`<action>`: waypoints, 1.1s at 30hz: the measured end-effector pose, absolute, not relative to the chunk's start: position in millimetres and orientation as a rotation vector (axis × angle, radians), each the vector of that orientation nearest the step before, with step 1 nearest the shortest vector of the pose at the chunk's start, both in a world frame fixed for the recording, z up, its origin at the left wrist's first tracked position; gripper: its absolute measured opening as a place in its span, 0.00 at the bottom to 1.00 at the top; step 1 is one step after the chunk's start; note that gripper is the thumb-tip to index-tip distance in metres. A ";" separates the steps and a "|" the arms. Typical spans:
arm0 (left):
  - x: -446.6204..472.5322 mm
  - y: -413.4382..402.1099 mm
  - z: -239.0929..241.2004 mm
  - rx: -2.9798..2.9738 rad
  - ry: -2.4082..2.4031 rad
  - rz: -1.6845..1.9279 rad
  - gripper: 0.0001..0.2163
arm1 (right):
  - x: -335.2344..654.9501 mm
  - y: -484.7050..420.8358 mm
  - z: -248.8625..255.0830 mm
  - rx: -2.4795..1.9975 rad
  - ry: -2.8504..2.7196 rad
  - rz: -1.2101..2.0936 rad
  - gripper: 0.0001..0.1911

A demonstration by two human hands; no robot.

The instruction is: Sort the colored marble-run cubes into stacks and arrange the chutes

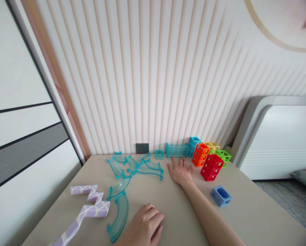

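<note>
My right hand lies flat on the table with its fingers spread, holding nothing. Its fingertips point at a straight translucent teal piece that stands along the wall. My left hand rests near the front of the table, its fingers curled in and nothing showing in them. Left of it is a curved teal track piece, apart from the hand. More teal track pieces lie in a loose cluster further back. Stacked openwork blocks, among them red and orange, stand to the right of my right hand.
A purple-and-white snake puzzle lies at the left. A blue block sits right of my right forearm. Teal, yellow and green blocks stand at the back. A socket is on the ribbed wall.
</note>
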State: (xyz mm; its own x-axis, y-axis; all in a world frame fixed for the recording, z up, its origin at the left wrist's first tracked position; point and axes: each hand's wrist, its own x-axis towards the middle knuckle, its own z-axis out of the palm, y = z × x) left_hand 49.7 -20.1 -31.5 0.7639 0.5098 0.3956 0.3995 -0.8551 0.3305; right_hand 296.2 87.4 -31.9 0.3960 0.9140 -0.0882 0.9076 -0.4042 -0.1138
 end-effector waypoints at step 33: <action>48.9 -19.4 -36.3 2.754 0.650 0.713 0.09 | 298.1 84.8 -30.2 -2.519 -1.693 0.189 0.34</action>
